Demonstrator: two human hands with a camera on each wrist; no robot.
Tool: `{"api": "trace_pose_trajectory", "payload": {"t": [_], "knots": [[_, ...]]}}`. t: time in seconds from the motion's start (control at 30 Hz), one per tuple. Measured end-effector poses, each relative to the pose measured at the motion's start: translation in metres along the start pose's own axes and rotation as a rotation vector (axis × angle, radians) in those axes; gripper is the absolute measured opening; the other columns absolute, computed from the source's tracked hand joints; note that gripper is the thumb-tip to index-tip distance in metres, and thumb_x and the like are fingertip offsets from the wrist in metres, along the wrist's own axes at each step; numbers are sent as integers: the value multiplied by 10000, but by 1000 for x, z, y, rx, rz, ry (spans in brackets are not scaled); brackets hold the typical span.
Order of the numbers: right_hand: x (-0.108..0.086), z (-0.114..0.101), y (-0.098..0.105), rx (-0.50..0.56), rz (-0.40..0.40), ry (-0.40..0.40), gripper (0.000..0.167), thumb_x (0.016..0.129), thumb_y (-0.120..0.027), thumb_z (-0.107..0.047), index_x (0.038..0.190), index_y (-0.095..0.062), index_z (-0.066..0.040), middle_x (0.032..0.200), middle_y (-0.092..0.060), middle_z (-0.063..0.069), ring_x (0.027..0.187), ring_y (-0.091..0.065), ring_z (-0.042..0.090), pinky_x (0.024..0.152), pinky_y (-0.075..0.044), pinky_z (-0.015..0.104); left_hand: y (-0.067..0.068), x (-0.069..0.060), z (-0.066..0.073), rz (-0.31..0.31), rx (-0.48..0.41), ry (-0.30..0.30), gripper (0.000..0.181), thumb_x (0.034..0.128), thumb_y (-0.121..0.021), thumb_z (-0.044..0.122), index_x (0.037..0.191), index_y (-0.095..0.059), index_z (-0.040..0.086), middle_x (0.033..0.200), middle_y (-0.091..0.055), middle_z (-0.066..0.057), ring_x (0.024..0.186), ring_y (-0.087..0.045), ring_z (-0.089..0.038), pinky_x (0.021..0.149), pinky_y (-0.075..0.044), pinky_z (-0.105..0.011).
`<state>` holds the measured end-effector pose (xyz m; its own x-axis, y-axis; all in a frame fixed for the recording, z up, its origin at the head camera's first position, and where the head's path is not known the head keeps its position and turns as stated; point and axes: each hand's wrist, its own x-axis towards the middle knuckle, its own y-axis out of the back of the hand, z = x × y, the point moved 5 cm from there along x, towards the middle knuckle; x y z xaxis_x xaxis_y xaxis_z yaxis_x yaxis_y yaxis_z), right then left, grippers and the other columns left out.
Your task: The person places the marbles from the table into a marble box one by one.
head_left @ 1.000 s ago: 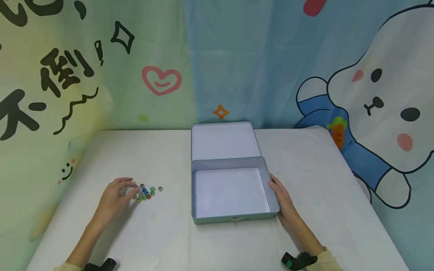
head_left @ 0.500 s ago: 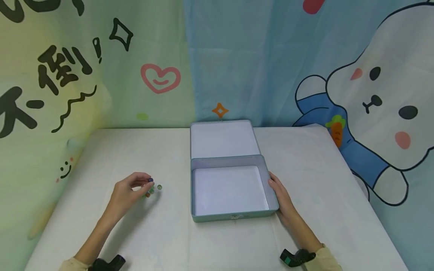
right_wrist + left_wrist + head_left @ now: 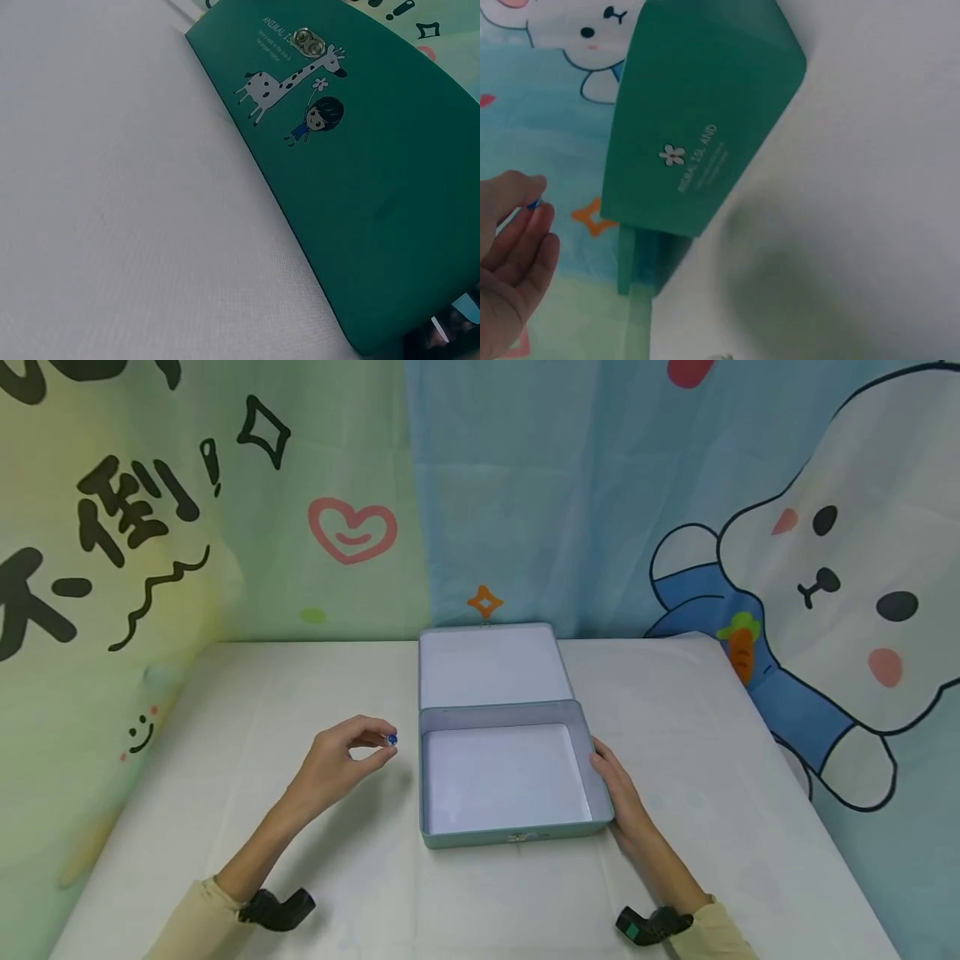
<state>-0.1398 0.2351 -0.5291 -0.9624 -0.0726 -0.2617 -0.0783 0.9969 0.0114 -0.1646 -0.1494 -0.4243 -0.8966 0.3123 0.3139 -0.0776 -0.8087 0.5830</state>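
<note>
My left hand (image 3: 341, 764) pinches a small blue marble (image 3: 392, 739) between fingertips and thumb, just left of the box. In the left wrist view, a sliver of the blue marble (image 3: 534, 203) shows between the fingers. An opened green tin box (image 3: 517, 839) with a pale interior lies on the table, its lid (image 3: 491, 668) folded back; nothing is seen inside. On the box's right side, my right hand (image 3: 626, 797) grips the wall, fingertips at the rim. The right wrist view catches the box's front (image 3: 360, 180) with a printed giraffe and metal clasp.
A white cloth (image 3: 420, 902) covers the table. Behind it hangs a printed curtain (image 3: 510, 502) with a rabbit and a heart. The loose marbles seen earlier are now hidden by the left hand and forearm. A black wrist camera (image 3: 277, 910) sits on the left wrist.
The left hand has picked up the blue marble from the group of marbles and carried it rightward, up to the box's left side. The right hand stays on the box.
</note>
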Motion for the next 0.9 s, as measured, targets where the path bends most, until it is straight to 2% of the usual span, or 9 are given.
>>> {"api": "trace_pose_trajectory", "payload": {"t": [0.2, 0.37, 0.57, 0.73, 0.83, 0.9], "knots": [[1, 1, 0, -10, -11, 18, 617, 1028, -351, -391, 1555, -153, -138, 1621, -144, 126, 1469, -131, 346, 1163, -94, 579, -17, 22, 17, -79, -28, -58, 227, 829, -746, 49, 1046, -694, 95, 1011, -703, -22, 922, -693, -151, 842, -566, -285], [1, 2, 1, -6, -16, 23, 612, 1029, -345, -384, 1554, -153, -136, 1615, -154, 131, 1456, -151, 342, 1157, -110, 559, -36, 42, 32, -165, -45, -123, 225, 838, -732, 38, 1052, -693, 96, 1018, -696, -39, 906, -687, -156, 812, -578, -327], [0, 2, 3, -10, -19, 23, 610, 1033, -332, -382, 1556, -143, -131, 1617, -149, 136, 1457, -153, 344, 1161, -116, 559, -65, 73, 55, -301, -31, -205, 193, 861, -709, 52, 1051, -687, 74, 1029, -698, -60, 891, -659, -125, 804, -568, -273], [-1, 1, 4, -21, -13, 30, 610, 1034, -327, -384, 1558, -142, -133, 1624, -140, 133, 1473, -139, 350, 1173, -106, 573, -97, 101, 82, -453, -6, -266, 183, 879, -679, 46, 1063, -684, 49, 1036, -682, -93, 899, -664, -133, 815, -555, -229], [-2, 1, 3, -31, -18, 15, 601, 1032, -318, -391, 1557, -148, -152, 1610, -173, 135, 1428, -213, 349, 1135, -190, 527, -123, 113, 92, -568, 41, -275, 196, 890, -665, 47, 1083, -694, 32, 1050, -664, -96, 921, -673, -146, 809, -533, -167], [-2, 1, 1, -43, -21, -2, 601, 1031, -313, -405, 1558, -149, -167, 1592, -211, 144, 1372, -282, 330, 1084, -266, 456, -142, 118, 93, -644, 94, -286, 201, 895, -663, 55, 1091, -696, 27, 1055, -656, -90, 933, -671, -144, 798, -511, -134]]}}
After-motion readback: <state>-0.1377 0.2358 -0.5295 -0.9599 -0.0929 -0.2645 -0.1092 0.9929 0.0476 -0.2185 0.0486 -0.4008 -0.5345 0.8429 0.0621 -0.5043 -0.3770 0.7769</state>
